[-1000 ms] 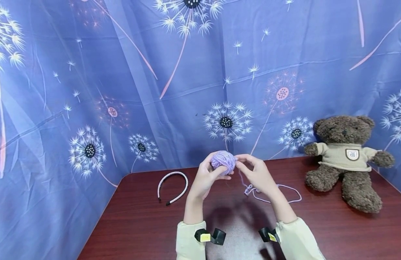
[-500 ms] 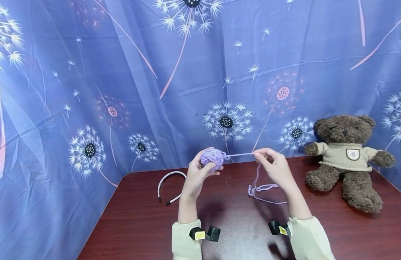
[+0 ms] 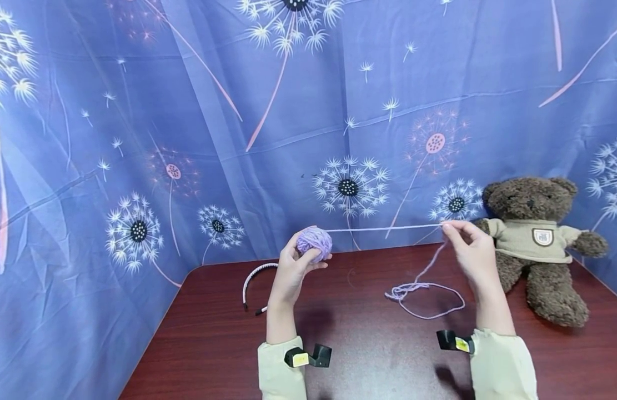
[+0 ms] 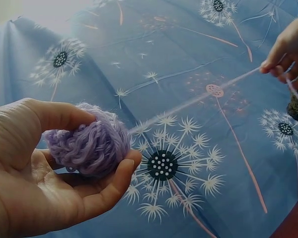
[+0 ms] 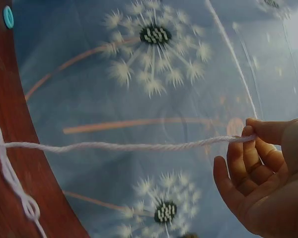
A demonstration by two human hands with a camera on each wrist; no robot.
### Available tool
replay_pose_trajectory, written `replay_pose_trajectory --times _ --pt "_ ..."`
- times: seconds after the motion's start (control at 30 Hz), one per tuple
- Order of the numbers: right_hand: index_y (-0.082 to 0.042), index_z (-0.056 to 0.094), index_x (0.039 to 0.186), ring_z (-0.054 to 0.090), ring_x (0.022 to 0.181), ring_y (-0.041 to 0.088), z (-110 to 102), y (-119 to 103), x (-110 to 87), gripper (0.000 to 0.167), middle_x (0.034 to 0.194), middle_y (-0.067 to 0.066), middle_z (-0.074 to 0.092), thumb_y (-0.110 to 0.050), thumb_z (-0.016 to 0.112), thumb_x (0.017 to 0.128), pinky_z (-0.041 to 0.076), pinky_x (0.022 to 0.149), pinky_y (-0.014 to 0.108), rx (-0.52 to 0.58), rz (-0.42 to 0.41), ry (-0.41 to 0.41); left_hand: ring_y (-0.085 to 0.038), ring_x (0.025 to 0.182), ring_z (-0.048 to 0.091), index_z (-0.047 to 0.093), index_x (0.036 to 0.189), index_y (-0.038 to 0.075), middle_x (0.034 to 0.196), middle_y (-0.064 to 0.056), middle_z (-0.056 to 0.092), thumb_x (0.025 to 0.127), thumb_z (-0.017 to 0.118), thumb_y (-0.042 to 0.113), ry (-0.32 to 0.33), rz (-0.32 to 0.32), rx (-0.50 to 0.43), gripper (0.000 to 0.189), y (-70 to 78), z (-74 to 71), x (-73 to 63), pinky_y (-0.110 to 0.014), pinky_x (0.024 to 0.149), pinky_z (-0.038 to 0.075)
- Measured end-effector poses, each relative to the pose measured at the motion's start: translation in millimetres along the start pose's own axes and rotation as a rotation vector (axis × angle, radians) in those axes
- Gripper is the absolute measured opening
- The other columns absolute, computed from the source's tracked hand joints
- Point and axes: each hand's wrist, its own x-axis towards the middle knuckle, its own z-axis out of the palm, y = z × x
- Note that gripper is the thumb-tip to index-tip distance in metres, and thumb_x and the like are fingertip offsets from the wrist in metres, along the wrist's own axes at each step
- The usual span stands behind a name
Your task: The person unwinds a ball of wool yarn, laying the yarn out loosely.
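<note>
A small ball of lilac yarn [image 3: 314, 242] is held up above the table by my left hand [image 3: 290, 271], thumb and fingers curled round it. From the ball a taut strand [image 4: 188, 103] runs across to my right hand [image 3: 472, 251], which pinches it between thumb and fingertips. Past that pinch the loose tail [image 5: 139, 147] hangs down to the table. There it lies in a loose loop with a few tangled bends [image 3: 408, 289]. In the left wrist view the ball [image 4: 92, 144] sits between thumb and fingers, its windings showing.
A white headband [image 3: 253, 278] lies at the left, partly behind my left hand. A brown teddy bear [image 3: 530, 239] in a beige sweater sits at the right, close behind my right hand. A blue dandelion-print curtain [image 3: 288, 128] rises behind the dark red table [image 3: 213, 344].
My right hand has moved from beside the ball far to the right, drawing out a long straight strand. My left hand has shifted left and slightly down with the ball.
</note>
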Motion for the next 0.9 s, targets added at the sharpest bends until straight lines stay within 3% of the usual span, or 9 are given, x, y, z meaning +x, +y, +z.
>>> replay_pose_trajectory --times 0.23,0.37,0.63,0.9 --pt "-0.024 0.070 0.081 0.061 0.065 -0.006 -20 3 3.6 0.025 0.070 -0.017 0.065 -0.005 0.061 0.094 0.050 0.065 0.004 0.290 0.118 0.109 -0.018 0.085 0.071 0.040 0.139 -0.006 0.108 -0.007 0.062 0.091 0.053 -0.005 0.016 -0.004 0.010 0.050 0.0 -3.1 -0.2 -0.029 0.074 0.059" --pt "-0.022 0.071 0.078 0.061 0.064 -0.005 -27 7 6.0 0.024 0.071 -0.014 0.065 -0.004 0.062 0.093 0.051 0.065 0.004 0.367 0.143 0.165 -0.017 0.084 0.072 0.042 0.136 -0.004 0.108 -0.008 0.062 0.091 0.052 -0.005 0.041 -0.006 0.008 0.046 -0.3 -6.1 -0.7 -0.032 0.075 0.060" --pt "-0.020 0.069 0.075 0.061 0.061 -0.003 -37 12 10.0 0.028 0.071 -0.014 0.067 -0.001 0.060 0.093 0.051 0.061 0.005 0.397 0.194 0.270 -0.015 0.085 0.071 0.042 0.137 -0.003 0.105 -0.004 0.063 0.092 0.051 -0.005 0.121 0.012 -0.024 0.046 1.2 -15.5 -1.0 -0.031 0.074 0.060" --pt "-0.019 0.070 0.075 0.061 0.060 -0.003 -40 15 9.9 0.026 0.068 -0.013 0.068 -0.001 0.062 0.092 0.050 0.060 0.005 0.416 0.221 0.304 -0.016 0.080 0.072 0.038 0.139 -0.005 0.101 -0.004 0.063 0.093 0.049 -0.005 0.157 0.012 -0.046 0.047 2.4 -25.2 -2.6 -0.031 0.072 0.061"
